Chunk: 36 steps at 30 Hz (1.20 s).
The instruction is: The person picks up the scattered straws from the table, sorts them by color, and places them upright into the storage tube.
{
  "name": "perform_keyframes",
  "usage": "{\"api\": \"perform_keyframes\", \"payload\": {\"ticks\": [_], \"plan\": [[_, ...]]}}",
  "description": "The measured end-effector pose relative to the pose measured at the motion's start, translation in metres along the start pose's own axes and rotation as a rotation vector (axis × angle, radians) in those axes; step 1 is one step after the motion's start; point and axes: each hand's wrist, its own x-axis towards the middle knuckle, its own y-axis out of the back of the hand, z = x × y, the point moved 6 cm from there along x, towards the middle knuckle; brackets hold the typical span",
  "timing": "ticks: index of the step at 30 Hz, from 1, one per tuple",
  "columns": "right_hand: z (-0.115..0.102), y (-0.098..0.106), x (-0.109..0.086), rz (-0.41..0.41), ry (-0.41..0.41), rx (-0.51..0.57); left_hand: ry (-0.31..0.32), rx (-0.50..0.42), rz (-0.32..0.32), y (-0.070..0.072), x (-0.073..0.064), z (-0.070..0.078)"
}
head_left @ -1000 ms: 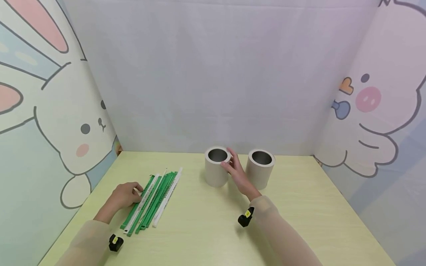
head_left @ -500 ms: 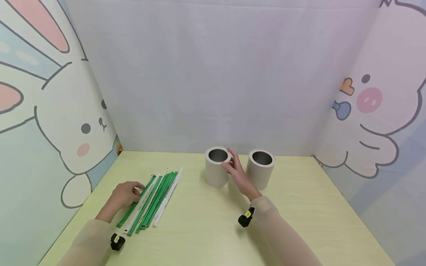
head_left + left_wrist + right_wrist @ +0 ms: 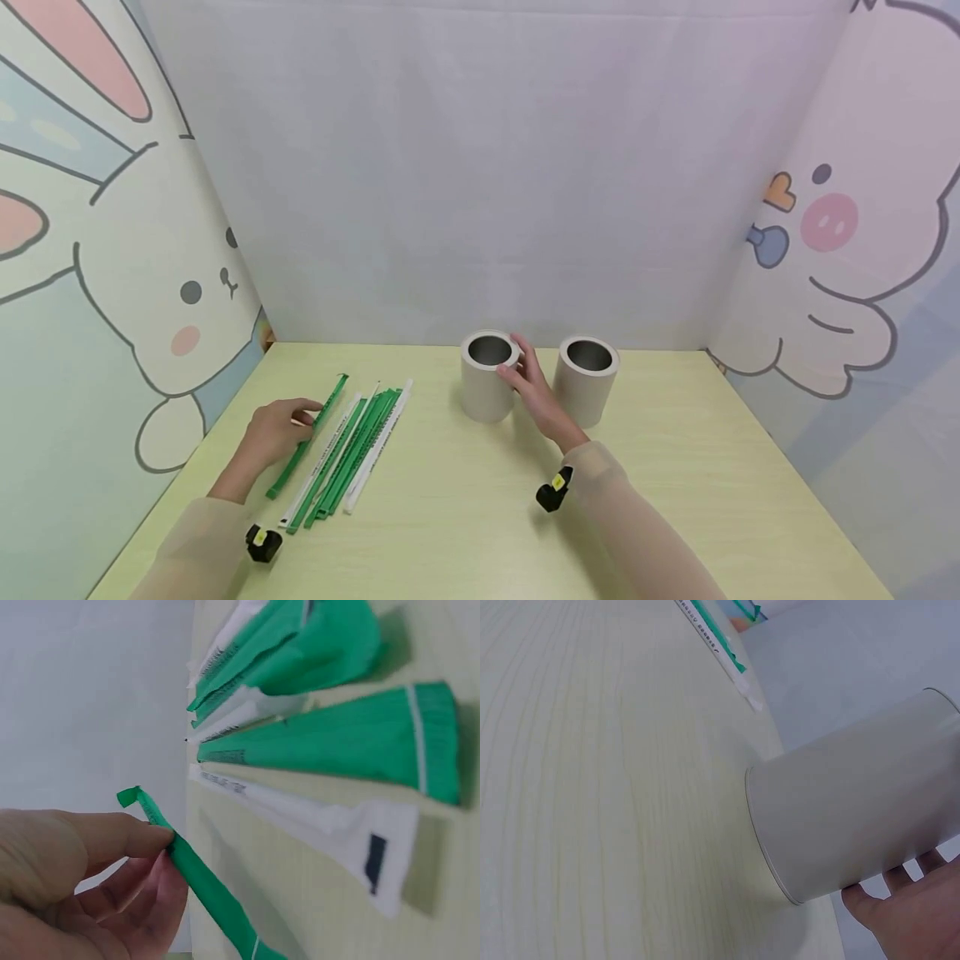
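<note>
My left hand point(image 3: 273, 429) pinches a green paper-wrapped straw point(image 3: 206, 889) between thumb and fingers, near its far end in the left wrist view. The straw slants beside a row of green and white wrapped straws point(image 3: 363, 450), with a gap between. A white wrapped straw point(image 3: 300, 814) lies closest to it. My right hand point(image 3: 542, 400) holds the right side of a white cylindrical cup point(image 3: 486, 398), thumb near the rim and fingers curved behind. The cup stands upright, its dark round mouth facing up. In the right wrist view, fingertips touch the cup's wall point(image 3: 855, 802).
A second white cup point(image 3: 583, 393) stands upright to the right, partly behind my right hand and wrist. The pale wood-grain table point(image 3: 450, 533) ends at a plain light curtain point(image 3: 487, 183). Side curtains with cartoon animals flank both edges.
My left hand has drawn the green wrapped straw leftward and away from the row, opening a gap. The right hand and both cups have stayed in place.
</note>
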Motion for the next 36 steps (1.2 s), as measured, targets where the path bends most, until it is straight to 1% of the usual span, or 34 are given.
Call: {"api": "perform_keyframes", "payload": {"ticks": [2,7,10,13,18,23,31,34,36], "plan": [[0.001,0.000,0.001,0.000,-0.002,-0.001,-0.006,-0.024,0.018,0.002,0.001,0.001],[0.001,0.000,0.000,-0.003,-0.002,-0.008,-0.017,-0.084,0.089,0.008,0.003,0.010],[-0.001,-0.001,-0.001,-0.004,0.003,-0.008,-0.011,-0.125,0.125,0.012,0.006,0.019],[-0.001,-0.001,-0.002,-0.003,0.007,-0.001,0.001,-0.197,0.150,0.013,0.011,0.032],[-0.001,-0.001,-0.003,-0.001,0.006,0.010,0.023,-0.329,0.181,0.008,0.023,0.056],[-0.002,-0.002,-0.002,-0.002,0.008,0.007,0.013,-0.435,0.205,-0.002,0.038,0.081],[0.000,-0.002,-0.002,0.001,0.011,0.005,-0.070,-0.570,0.218,-0.015,0.061,0.131],[0.000,-0.001,-0.002,0.002,0.009,0.011,-0.097,-0.631,0.239,-0.016,0.069,0.150],[0.000,-0.001,-0.002,0.004,0.010,0.016,-0.124,-0.656,0.263,-0.015,0.075,0.162]]}}
